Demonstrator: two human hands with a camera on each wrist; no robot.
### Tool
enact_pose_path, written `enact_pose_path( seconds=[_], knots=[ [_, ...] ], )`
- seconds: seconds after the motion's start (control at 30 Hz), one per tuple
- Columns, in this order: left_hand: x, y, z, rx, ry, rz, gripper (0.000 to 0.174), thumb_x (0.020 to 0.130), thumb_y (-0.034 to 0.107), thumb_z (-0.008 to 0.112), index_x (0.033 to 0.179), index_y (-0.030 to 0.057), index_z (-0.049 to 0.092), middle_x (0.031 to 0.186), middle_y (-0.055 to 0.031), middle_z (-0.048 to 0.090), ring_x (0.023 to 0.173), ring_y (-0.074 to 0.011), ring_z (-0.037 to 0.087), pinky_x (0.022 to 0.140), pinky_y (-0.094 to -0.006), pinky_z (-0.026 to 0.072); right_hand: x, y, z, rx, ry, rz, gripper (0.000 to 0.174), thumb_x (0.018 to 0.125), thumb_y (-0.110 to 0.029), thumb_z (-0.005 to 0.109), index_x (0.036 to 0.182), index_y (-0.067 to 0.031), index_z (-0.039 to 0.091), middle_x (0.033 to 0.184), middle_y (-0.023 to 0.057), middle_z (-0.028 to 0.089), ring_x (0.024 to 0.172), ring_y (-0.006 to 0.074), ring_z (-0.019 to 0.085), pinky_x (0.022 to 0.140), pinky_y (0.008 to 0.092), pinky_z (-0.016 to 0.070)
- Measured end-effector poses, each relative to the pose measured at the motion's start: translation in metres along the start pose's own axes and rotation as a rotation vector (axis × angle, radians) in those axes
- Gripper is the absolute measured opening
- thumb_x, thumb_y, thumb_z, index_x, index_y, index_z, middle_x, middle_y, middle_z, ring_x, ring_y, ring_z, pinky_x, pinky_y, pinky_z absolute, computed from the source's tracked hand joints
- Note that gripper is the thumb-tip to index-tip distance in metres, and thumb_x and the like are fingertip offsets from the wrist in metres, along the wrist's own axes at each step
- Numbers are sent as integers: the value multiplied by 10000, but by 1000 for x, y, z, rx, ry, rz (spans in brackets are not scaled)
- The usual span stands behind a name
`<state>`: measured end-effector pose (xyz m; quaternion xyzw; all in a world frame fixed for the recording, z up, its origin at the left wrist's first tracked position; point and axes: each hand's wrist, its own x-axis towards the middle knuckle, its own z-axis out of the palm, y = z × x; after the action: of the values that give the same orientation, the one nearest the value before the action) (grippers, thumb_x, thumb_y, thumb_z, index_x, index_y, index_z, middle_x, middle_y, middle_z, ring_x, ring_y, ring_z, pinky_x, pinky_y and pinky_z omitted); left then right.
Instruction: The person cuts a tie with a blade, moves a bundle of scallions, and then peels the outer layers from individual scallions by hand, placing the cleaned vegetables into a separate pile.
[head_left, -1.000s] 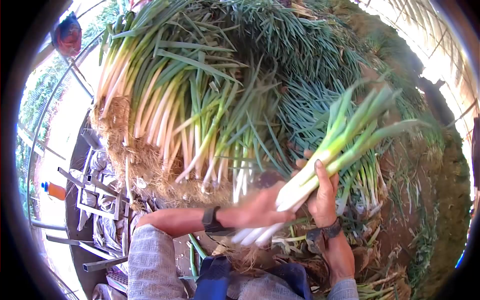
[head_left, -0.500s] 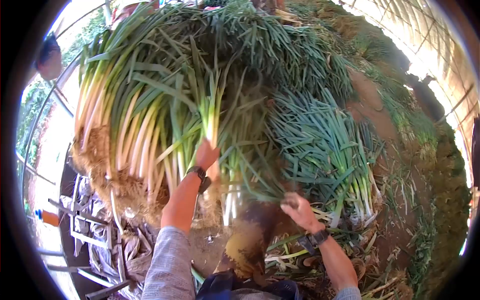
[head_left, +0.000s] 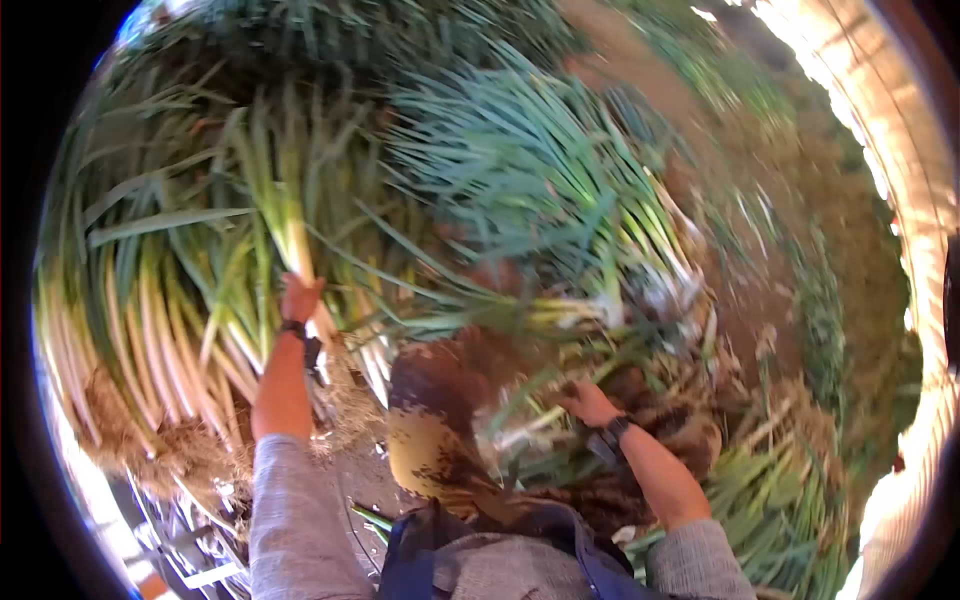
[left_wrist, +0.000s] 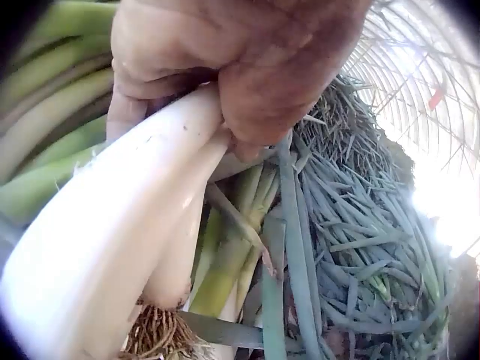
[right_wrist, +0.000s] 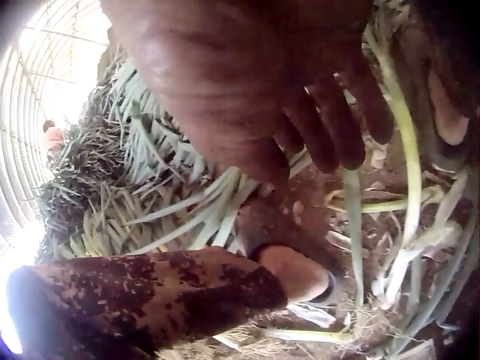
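In the head view my left hand point(head_left: 300, 297) reaches into the left-hand heap of rooted green onions point(head_left: 150, 320). It grips pale green onion stalks point(left_wrist: 142, 180), with thumb and fingers round the white shafts in the left wrist view. Brown roots point(left_wrist: 161, 330) hang from the lower ends. My right hand point(head_left: 590, 402) is low on the right, above loose stalks and leaves on the ground. Seen from the right wrist, its fingers point(right_wrist: 326, 139) bend loosely, the thumb stands apart, and nothing is held between them. A narrow green leaf point(right_wrist: 355, 225) lies below the fingertips.
A pile of green onions with whiter ends point(head_left: 540, 190) lies ahead, to the right of the heap. My mud-stained trouser leg point(head_left: 430, 420) comes between the hands. Cut leaves and waste point(head_left: 780, 500) cover the ground at right, near the curved greenhouse wall point(head_left: 900, 150).
Both hands held a bunch of white-ended green onions; it has left them. My left hand moved to the rooted heap and grips stalks there. My right hand came away, and the view turned right.
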<state>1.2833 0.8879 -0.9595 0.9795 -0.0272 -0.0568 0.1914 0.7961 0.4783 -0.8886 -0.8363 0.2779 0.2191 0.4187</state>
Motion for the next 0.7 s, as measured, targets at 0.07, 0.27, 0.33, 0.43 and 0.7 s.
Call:
enact_pose_path(
  seconds=[0.07, 0.27, 0.33, 0.43, 0.7],
  knots=[
    [7, 1, -4, 60, -19, -32, 1014, 831, 576, 629, 1411, -146, 217, 1195, -378, 564, 1145, -471, 560, 971, -487, 453, -8, 14, 2, 6, 33, -9, 447, 849, -293, 699, 1177, -2, 613, 1086, 203, 675, 1006, 347, 647, 858, 426, 502],
    [-16, 22, -33, 178, 75, -17, 862, 755, 582, 699, 1298, -36, 442, 1326, -309, 516, 1199, -432, 534, 984, -485, 446, -9, 55, -10, -208, 9, 176, 463, 856, -257, 694, 1176, 62, 592, 1126, 274, 624, 1040, 420, 594, 875, 488, 490],
    [-16, 18, -33, 217, -3, -71, 955, 763, 594, 687, 1398, -47, 374, 1392, -294, 466, 1260, -410, 496, 1028, -450, 423, -6, 61, -19, -278, 2, 248, 442, 844, -238, 702, 1152, 62, 600, 1114, 273, 625, 1033, 419, 593, 872, 490, 490],
    [-20, 16, -37, 267, -28, -75, 1017, 785, 603, 668, 1469, -46, 288, 1419, -285, 446, 1295, -404, 469, 1067, -440, 393, 15, 78, -29, -388, -16, 290, 402, 801, -190, 741, 1078, 70, 612, 1050, 263, 646, 957, 414, 623, 769, 489, 522],
    [-109, 155, -161, -874, -173, 13, 512, 966, 406, 575, 1277, 1, 533, 1214, -181, 608, 1081, -222, 609, 862, -370, 535, 120, 262, 113, 361, 433, 636, 347, 840, -232, 723, 944, 77, 605, 811, 141, 627, 601, 253, 564, 488, 429, 444]
  ],
)
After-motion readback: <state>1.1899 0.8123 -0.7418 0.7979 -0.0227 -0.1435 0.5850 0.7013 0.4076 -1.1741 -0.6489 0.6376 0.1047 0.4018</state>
